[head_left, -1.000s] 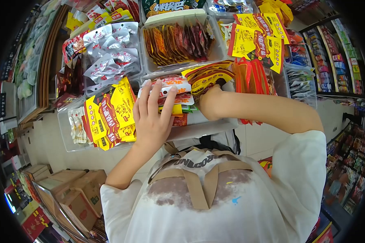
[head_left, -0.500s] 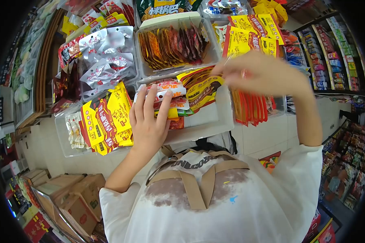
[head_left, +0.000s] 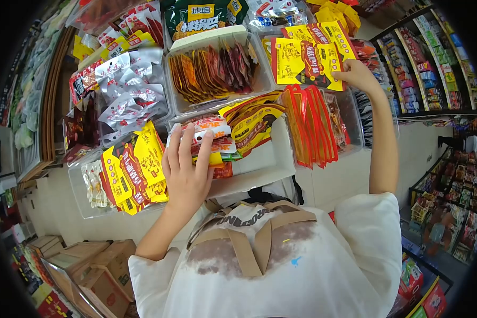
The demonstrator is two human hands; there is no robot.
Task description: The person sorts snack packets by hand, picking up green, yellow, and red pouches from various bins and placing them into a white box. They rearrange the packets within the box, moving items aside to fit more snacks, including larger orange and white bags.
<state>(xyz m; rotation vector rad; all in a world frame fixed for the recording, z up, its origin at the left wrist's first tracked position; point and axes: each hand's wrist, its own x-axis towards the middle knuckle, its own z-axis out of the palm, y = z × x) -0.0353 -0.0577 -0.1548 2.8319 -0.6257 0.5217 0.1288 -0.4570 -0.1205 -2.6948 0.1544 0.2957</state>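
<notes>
My left hand (head_left: 186,167) lies with its fingers spread over white-and-red snack packets (head_left: 212,127) in a white tray (head_left: 267,164). Beside them, yellow snack packets (head_left: 257,124) stand in a row in that tray. On the right, my right hand (head_left: 359,77) pinches the edge of a yellow-and-red snack packet (head_left: 305,58) that lies atop others of its kind; the fingertips are partly hidden. Just below it, red-edged packets (head_left: 310,124) stand upright in a clear bin.
Behind the tray is a clear bin (head_left: 177,108) of orange and dark red packets. To the left are silver packets (head_left: 132,87) and more yellow packets (head_left: 138,169). Cardboard boxes (head_left: 103,278) stand at lower left, and stocked shelves (head_left: 426,63) at right.
My right hand has moved from above the tray's right end up and right to the yellow packets, where it now pinches one. My left hand stays on the white-and-red packets. The view has shifted slightly.
</notes>
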